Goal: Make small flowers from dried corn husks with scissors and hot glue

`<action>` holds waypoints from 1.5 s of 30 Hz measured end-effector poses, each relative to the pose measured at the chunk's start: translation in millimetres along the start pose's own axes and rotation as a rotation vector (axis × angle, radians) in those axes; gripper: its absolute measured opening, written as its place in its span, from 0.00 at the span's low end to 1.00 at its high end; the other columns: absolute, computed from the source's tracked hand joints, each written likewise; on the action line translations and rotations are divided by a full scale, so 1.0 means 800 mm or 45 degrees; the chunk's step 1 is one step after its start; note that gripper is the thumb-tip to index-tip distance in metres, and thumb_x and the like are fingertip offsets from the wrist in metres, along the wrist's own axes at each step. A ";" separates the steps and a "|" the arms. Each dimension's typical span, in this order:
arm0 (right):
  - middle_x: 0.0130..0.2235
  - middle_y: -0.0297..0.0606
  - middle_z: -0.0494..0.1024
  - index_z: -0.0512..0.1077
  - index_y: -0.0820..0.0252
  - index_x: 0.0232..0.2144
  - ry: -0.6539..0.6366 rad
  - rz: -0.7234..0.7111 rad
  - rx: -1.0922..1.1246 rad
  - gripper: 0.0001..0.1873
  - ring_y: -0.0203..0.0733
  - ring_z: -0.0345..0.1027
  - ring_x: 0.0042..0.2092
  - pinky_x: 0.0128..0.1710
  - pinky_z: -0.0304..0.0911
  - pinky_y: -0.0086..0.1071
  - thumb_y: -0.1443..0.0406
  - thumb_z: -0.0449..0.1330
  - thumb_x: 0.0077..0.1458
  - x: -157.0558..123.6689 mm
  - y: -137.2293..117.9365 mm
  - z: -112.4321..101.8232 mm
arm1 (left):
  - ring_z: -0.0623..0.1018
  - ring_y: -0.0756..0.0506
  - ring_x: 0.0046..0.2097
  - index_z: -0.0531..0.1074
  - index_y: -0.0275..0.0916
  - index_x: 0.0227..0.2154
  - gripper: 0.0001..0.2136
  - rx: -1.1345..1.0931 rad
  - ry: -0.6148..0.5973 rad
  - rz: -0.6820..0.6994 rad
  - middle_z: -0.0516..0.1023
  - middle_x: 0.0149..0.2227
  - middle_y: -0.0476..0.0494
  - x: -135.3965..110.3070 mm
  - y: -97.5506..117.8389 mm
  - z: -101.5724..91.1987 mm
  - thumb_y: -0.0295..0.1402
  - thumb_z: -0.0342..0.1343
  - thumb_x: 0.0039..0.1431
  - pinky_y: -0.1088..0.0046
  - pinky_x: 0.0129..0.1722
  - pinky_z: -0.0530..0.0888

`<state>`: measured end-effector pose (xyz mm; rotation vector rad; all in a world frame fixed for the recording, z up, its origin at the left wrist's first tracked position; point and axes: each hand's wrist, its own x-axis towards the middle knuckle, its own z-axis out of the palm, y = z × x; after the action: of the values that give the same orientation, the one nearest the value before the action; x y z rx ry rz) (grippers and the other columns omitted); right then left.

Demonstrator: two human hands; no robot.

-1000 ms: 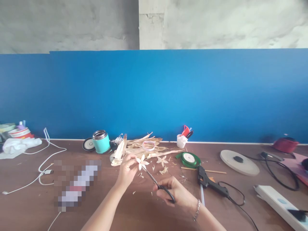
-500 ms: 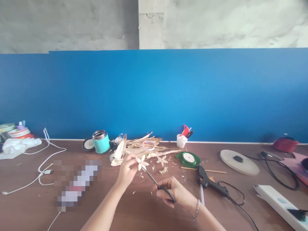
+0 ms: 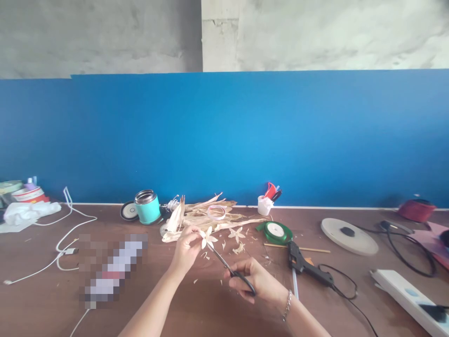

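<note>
My left hand [image 3: 187,248] pinches a pale, star-shaped husk flower [image 3: 208,238] by one of its petals. In my right hand [image 3: 254,281] is a pair of scissors [image 3: 242,280] with black handles, fingers wrapped through the loops. The scissor tips touch or overlap the lower right of the flower; whether they bite into it I cannot tell. A second husk flower [image 3: 236,234] lies on the table just to the right. Behind my left hand rests a pile of dried corn husks [image 3: 196,217] with a ring of pale tape [image 3: 216,212] on it. Small husk scraps lie around.
On the right are a green ribbon spool [image 3: 282,232], a wooden stick [image 3: 319,250], a black glue gun [image 3: 308,267], a round white disc [image 3: 351,238] and a power strip [image 3: 409,299]. A turquoise jar [image 3: 148,208], a white cup [image 3: 264,206] of pens and a white cable [image 3: 70,229] stand or lie farther off.
</note>
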<state>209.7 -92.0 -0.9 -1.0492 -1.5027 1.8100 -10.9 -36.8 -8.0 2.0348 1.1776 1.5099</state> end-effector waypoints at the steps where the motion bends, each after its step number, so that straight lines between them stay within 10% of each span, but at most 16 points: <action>1: 0.14 0.25 0.62 0.73 0.67 0.31 -0.005 -0.002 0.011 0.20 0.24 0.50 0.14 0.15 0.39 0.23 0.55 0.67 0.40 0.000 0.000 0.000 | 0.73 0.46 0.36 0.74 0.40 0.23 0.05 -0.017 0.002 -0.009 0.71 0.30 0.47 0.000 0.000 0.001 0.29 0.56 0.51 0.71 0.38 0.69; 45: 0.15 0.27 0.67 0.73 0.66 0.32 0.008 0.081 -0.058 0.17 0.25 0.54 0.14 0.14 0.46 0.21 0.58 0.65 0.42 0.000 0.003 -0.003 | 0.73 0.46 0.36 0.75 0.40 0.23 0.03 -0.164 0.036 -0.123 0.71 0.30 0.47 -0.002 -0.006 0.006 0.29 0.58 0.48 0.70 0.39 0.69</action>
<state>211.8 -91.0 -3.5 -1.1359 -1.5294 1.8213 -8.6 -34.1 -13.8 1.8525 1.1407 1.5309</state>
